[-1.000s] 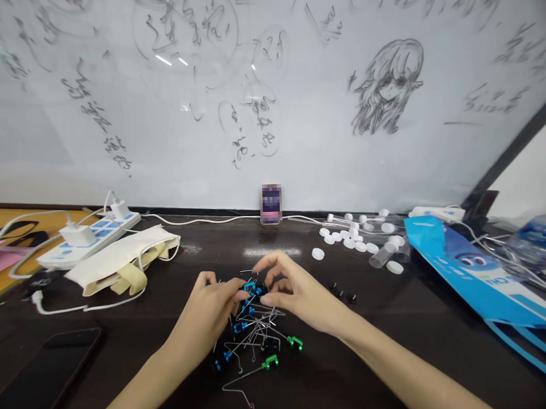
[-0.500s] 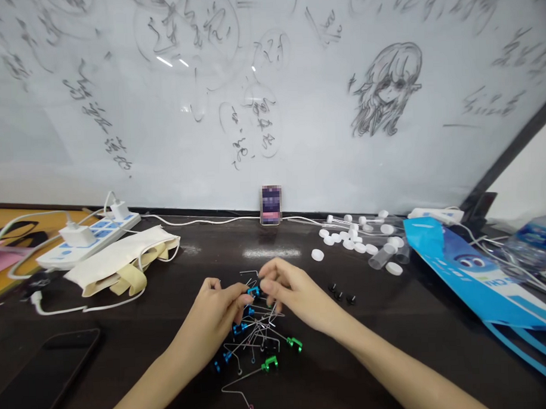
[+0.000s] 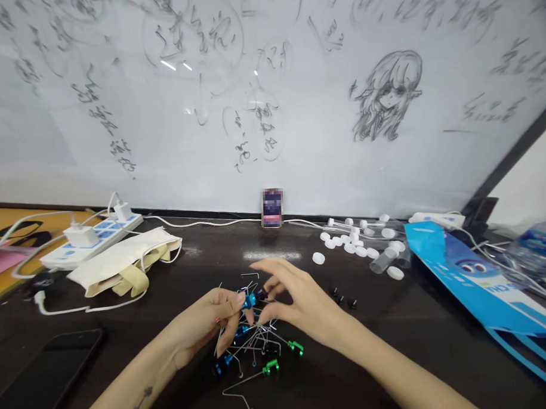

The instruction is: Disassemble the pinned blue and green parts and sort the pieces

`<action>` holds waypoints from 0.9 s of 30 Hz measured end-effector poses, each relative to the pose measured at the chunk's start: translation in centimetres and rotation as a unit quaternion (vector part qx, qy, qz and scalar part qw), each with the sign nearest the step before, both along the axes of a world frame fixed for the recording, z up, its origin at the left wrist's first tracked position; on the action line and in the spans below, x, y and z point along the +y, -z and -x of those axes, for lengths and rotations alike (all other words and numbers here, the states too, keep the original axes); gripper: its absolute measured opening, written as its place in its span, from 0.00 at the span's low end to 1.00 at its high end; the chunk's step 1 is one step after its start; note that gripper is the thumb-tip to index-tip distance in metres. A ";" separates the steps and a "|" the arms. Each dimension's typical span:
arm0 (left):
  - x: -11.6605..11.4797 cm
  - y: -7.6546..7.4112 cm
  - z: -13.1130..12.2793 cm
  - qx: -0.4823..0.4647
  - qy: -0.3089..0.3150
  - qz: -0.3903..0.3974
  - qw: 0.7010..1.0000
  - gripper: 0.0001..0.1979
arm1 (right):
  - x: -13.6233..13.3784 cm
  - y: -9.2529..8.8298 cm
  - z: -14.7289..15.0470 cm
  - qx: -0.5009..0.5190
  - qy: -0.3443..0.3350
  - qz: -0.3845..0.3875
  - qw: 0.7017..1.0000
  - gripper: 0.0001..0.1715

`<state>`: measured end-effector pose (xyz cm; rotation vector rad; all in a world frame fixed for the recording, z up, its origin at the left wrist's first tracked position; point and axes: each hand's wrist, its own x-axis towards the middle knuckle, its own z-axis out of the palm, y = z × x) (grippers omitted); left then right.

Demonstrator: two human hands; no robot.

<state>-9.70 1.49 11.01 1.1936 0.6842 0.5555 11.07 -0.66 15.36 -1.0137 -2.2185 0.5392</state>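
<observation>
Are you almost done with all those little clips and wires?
No finished batch shows anywhere. In hand: the left hand and right hand pinch one blue clip. Left: the tangled pile of wires, with green clips lying loose on the table.

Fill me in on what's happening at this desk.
A person sits at a dark table, working over a tangle of thin wire pieces with blue and green clips. The left hand pinches one blue clip at its fingertips, lifted above the pile; the right hand meets it from the other side. White caps lie scattered further back.
</observation>
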 end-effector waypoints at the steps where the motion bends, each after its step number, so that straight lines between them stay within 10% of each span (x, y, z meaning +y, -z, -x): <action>1: -0.1 0.0 -0.1 0.007 -0.007 -0.017 1.000 0.19 | -0.1 0.1 0.1 0.003 0.021 0.035 0.999 0.16; 5: -0.1 -0.1 -0.3 0.015 -0.012 -0.029 0.999 0.20 | -0.4 0.6 0.6 -0.027 0.031 0.062 0.997 0.15; 12: 0.0 -0.2 0.0 -0.064 0.033 0.089 0.993 0.19 | 0.5 0.5 -0.3 -0.127 -0.100 -0.249 0.955 0.14; 21: -0.6 -0.2 -0.9 0.003 0.004 -0.013 1.000 0.18 | -0.1 0.1 -0.2 -0.063 0.019 0.057 0.996 0.22; 27: -0.4 -0.6 -0.4 -0.067 0.051 0.073 0.994 0.14 | -0.2 -0.4 0.0 -0.043 -0.028 -0.067 0.996 0.09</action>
